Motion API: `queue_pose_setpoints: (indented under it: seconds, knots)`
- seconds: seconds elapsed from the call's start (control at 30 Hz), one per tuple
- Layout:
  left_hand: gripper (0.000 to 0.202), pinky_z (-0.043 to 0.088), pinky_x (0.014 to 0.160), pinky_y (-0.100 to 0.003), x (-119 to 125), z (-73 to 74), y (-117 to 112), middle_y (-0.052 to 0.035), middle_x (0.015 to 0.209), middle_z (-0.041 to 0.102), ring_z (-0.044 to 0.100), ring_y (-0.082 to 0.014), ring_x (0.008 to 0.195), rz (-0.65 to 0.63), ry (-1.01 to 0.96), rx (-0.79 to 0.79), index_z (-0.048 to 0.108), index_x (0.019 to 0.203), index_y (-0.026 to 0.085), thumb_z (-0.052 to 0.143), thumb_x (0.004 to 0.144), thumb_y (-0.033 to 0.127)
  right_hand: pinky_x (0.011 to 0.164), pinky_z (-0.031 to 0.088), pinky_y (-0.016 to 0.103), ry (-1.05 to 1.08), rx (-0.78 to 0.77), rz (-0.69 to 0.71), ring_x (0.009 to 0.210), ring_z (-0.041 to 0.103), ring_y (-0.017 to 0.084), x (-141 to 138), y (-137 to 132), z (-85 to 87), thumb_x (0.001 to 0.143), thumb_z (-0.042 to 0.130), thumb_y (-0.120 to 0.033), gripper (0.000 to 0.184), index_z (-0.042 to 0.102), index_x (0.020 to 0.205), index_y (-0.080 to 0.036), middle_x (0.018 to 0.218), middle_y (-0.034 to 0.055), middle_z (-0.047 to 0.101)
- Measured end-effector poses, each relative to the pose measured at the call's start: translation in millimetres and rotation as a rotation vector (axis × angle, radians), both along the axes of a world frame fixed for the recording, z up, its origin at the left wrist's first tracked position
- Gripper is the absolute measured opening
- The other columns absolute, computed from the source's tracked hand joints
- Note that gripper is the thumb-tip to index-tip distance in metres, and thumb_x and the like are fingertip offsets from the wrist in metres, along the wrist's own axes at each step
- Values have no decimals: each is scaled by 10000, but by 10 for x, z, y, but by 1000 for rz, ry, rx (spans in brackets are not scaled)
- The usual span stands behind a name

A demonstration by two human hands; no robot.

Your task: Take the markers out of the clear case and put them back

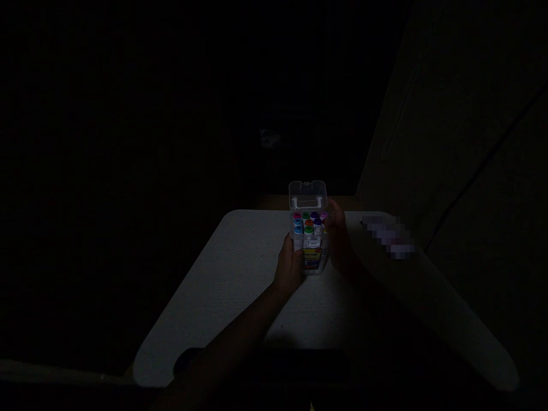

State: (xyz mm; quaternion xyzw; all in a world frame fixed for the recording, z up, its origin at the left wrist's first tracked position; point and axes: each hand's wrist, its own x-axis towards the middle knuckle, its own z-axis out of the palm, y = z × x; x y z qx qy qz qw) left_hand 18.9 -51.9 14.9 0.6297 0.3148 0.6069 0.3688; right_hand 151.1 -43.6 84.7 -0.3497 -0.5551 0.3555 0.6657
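A clear plastic case (324, 251) with its lid (307, 195) swung up stands over the middle of the table. Inside it are several upright markers (309, 229) with caps in blue, green, purple, orange and pink. A yellow and dark label (312, 258) shows on its near side. My left hand (289, 266) is wrapped round the case's left side, thumb toward the front. On the far right side my right hand (337, 221) grips the case near the lid hinge; much of that hand lies in shadow. Whether the case's base touches the table is hard to tell.
The pale table (222, 274) has rounded corners and a dark cut-out (274, 362) along its near edge. A blurred, pixelated item (389, 235) lies at the right rear. A dark cable (483, 165) runs along the wall at right. The surroundings are very dark.
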Motion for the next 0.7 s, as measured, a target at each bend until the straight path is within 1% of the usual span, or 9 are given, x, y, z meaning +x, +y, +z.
queue_pose_setpoints:
  seconds: [0.1, 0.2, 0.27, 0.37, 0.47, 0.53, 0.6, 0.63, 0.7]
  knots:
    - [760, 525, 971, -435, -10, 19, -9, -161, 1274, 677, 657, -299, 1151, 43, 58, 41, 528, 1348, 172, 415, 899, 775, 846, 592, 404, 38, 21, 43, 968, 721, 245, 18, 77, -30, 816, 613, -680, 820, 358, 1467, -250, 1188, 93, 718]
    - [752, 523, 980, -435, -7, 7, -7, -158, 1297, 669, 660, -293, 1151, 23, 36, 32, 511, 1369, 180, 410, 908, 765, 867, 601, 436, 39, 68, 64, 1037, 726, 278, 43, 185, -52, 730, 657, -742, 981, 307, 1489, -228, 1239, 128, 709]
    - [742, 517, 994, -436, -3, -10, -1, -156, 1307, 663, 657, -292, 1163, 13, 15, 26, 508, 1367, 182, 419, 910, 759, 890, 603, 455, 7, 105, 52, 1105, 712, 291, 52, 231, -59, 727, 649, -751, 998, 292, 1499, -231, 1304, 147, 683]
    - [724, 520, 987, -436, -1, -30, 6, -158, 1306, 661, 655, -289, 1164, 11, 21, 25, 506, 1361, 182, 422, 917, 747, 961, 590, 466, -51, 130, -42, 1234, 660, 295, 51, 216, -58, 799, 620, -680, 906, 286, 1527, -258, 1418, 148, 618]
    - [697, 527, 970, -440, 0, -33, 6, -153, 1274, 667, 659, -282, 1138, 1, 27, 16, 509, 1355, 188, 397, 935, 733, 1038, 561, 490, -156, 149, -142, 1308, 614, 297, 54, 118, -45, 878, 551, -638, 813, 289, 1552, -267, 1477, 143, 570]
    - [713, 532, 950, -436, 3, -21, 0, -152, 1253, 673, 663, -281, 1115, 8, 20, 10, 516, 1341, 187, 400, 922, 752, 1126, 501, 513, -262, 218, -192, 1391, 546, 289, 65, 41, -32, 939, 465, -630, 732, 306, 1556, -269, 1547, 137, 501]
    - [742, 541, 915, -424, 6, -2, -9, -151, 1238, 679, 669, -279, 1088, 20, 14, 17, 526, 1323, 186, 411, 897, 783, 1197, 432, 517, -366, 320, -228, 1465, 466, 270, 87, -18, -20, 983, 394, -610, 654, 344, 1540, -273, 1599, 126, 441]
    - [748, 544, 896, -416, 8, 7, -13, -150, 1229, 682, 672, -276, 1068, 25, 15, 26, 533, 1311, 186, 411, 890, 793, 1211, 416, 513, -408, 360, -238, 1480, 447, 260, 101, -36, -15, 997, 377, -594, 614, 371, 1522, -276, 1608, 121, 430]
    - [737, 546, 877, -406, 11, 12, -14, -148, 1217, 684, 675, -268, 1047, 30, 18, 38, 541, 1296, 187, 402, 895, 789, 1197, 433, 502, -448, 406, -239, 1473, 455, 245, 136, -51, -17, 1014, 365, -566, 538, 426, 1470, -288, 1612, 113, 428]
